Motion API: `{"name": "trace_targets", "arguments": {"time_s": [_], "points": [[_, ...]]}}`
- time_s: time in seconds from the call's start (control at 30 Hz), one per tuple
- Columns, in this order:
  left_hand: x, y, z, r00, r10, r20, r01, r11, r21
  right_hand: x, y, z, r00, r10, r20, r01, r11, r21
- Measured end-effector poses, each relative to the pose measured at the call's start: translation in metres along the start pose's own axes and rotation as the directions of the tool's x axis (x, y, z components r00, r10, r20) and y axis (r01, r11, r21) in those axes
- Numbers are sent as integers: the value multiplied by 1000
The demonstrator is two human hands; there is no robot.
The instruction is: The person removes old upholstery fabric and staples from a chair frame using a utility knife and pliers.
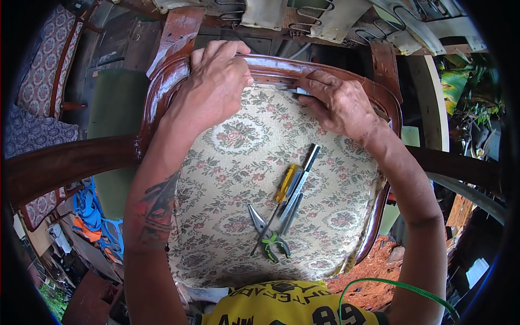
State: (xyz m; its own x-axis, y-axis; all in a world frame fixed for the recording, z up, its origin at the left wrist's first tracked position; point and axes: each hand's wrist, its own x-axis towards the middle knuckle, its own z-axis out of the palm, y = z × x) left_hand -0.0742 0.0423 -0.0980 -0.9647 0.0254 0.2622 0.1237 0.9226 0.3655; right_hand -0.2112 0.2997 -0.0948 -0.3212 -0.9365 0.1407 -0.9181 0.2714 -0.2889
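A chair with a carved wooden frame (276, 64) and a floral fabric seat (216, 187) fills the middle. My left hand (221, 76) rests over the frame's upper left, fingers curled across the rail and thumb at the fabric edge. My right hand (338, 103) is closed on a slim, pale metal blade-like tool (301, 91) at the top fabric edge. On the seat lie a yellow-handled screwdriver (288, 183), a black and silver bar-shaped tool (306, 170) and green-and-black-handled pliers (275, 245).
Curved wooden arms (70, 157) extend to both sides. Exposed springs and webbing (319, 20) line the top. Blue straps (97, 216) lie at lower left. A green cord (390, 281) crosses my right arm. Floral cushions (46, 59) stand at left.
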Motion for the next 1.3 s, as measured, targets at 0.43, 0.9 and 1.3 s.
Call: {"name": "trace_targets", "arguments": {"time_s": [0.43,0.9,1.3], "points": [[0,-1,0,1000,-3,8,3,1000,-8,-12,11,-10,997,34,73,-29,998,-58],[-2,-7,2,1000,13,-7,-13,1000,-7,-17,23,-14,997,-9,82,19,992,-124],[-1,-4,-1,1000,0,7,0,1000,-17,-16,26,-30,991,14,133,6,989,-146]]}}
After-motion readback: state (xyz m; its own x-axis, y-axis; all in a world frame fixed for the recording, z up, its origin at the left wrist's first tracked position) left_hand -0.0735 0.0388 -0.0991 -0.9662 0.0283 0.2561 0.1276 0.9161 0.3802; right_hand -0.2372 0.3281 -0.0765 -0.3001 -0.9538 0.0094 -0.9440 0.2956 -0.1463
